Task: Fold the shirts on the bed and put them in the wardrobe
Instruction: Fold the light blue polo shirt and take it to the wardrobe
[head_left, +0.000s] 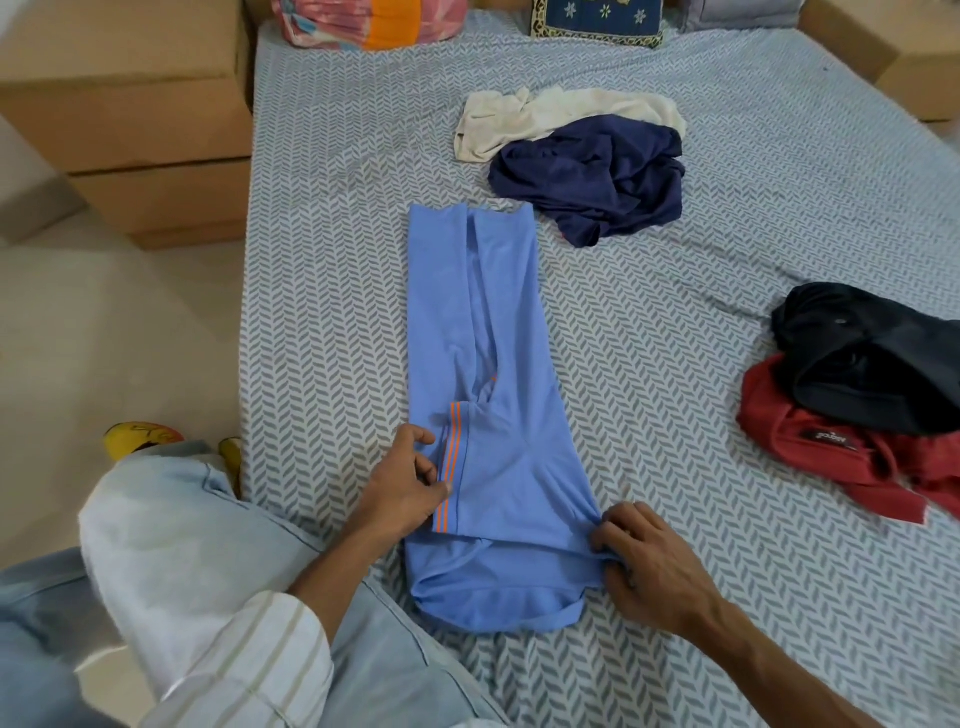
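The light blue shirt (488, 415) lies on the bed (675, 291), folded into a long narrow strip running from near to far, its near end just in front of the person. The left hand (400, 486) pinches the shirt's left edge at the sleeve cuff with the orange stripes (448, 467), fingers curled onto the fabric. The right hand (652, 564) grips the near right corner of the shirt, fingers bunched round the cloth there. Further out, a crumpled navy shirt (592, 182) sits beyond the far end of the blue one, partly lying over a cream shirt (550, 117). To the right, a black garment (872, 358) rests on top of a red shirt (852, 462), well apart from the hands. At the far edge of the bed are a pink and orange bundle (374, 23) and a dark blue embroidered cushion (597, 21). Wooden drawers (135, 135) stand to the left of the bed
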